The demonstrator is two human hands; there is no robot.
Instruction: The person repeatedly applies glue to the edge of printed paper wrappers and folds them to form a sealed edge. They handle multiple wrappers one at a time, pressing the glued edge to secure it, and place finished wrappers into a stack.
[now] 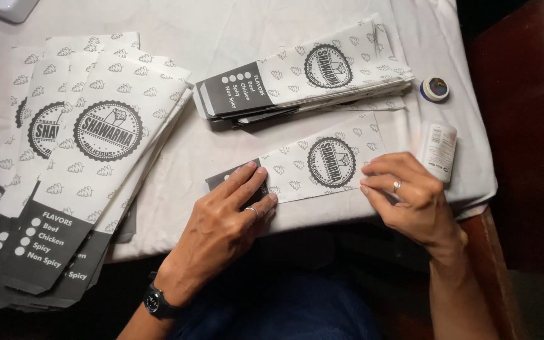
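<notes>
Left hand: your left hand lies flat, fingers spread, pressing the dark end of the paper bag.
Right hand: your right hand is loosely curled, fingertips on the bag's other end, gripping nothing.
Paper bag: flat on the white tablecloth, near its front edge.
Nearby: 2 bag stacks, a white bottle, its cap.

A single flat white-and-grey printed paper sleeve lies on the cloth-covered desk near its front edge. The left hand rests on the sleeve's left end, the right hand at its right end. Behind it sits a stack of folded printed paper sleeves. To the left lies a fanned pile of larger flat printed paper bags. To the right lies a small white plastic glue bottle, with its round cap behind.
</notes>
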